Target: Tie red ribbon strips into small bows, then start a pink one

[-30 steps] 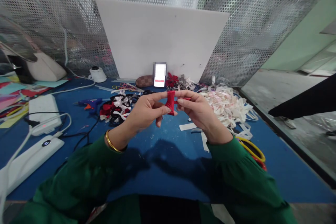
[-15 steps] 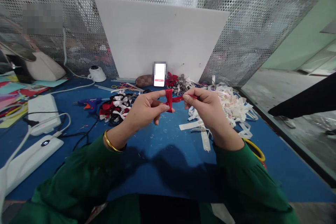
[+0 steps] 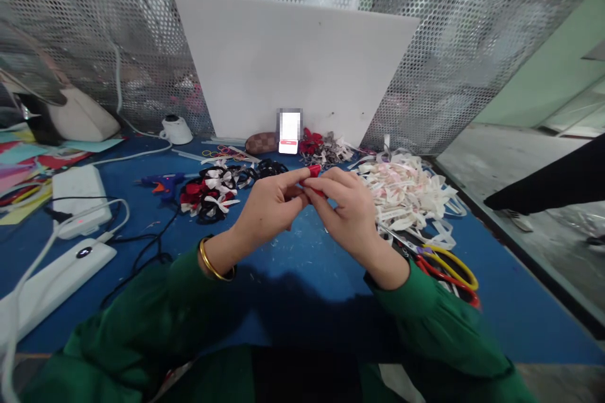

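A red ribbon (image 3: pixel 314 170) is wound round the fingertips of my left hand (image 3: pixel 269 204), which is closed on it. My right hand (image 3: pixel 347 204) meets the left above the middle of the table and pinches the same ribbon; most of the ribbon is hidden behind the fingers. Left of my hands lies a pile of red, white and black bows (image 3: pixel 210 192) on hair ties. To the right is a heap of white ribbon scraps (image 3: pixel 401 186). Scissors (image 3: pixel 447 267) with yellow and red handles lie beside my right wrist.
A blue glue gun (image 3: pixel 163 182), a white power bank (image 3: pixel 61 286) and cables lie on the left of the blue table (image 3: pixel 302 271). At the back, a phone (image 3: pixel 288 132) leans on a white board (image 3: pixel 293 56), near a brown checked case (image 3: pixel 261 143). A person's leg (image 3: pixel 548 179) shows at right.
My right hand has come left to meet my left hand, and the stretch of ribbon between them has closed up. The scissors by the right wrist now show more fully.
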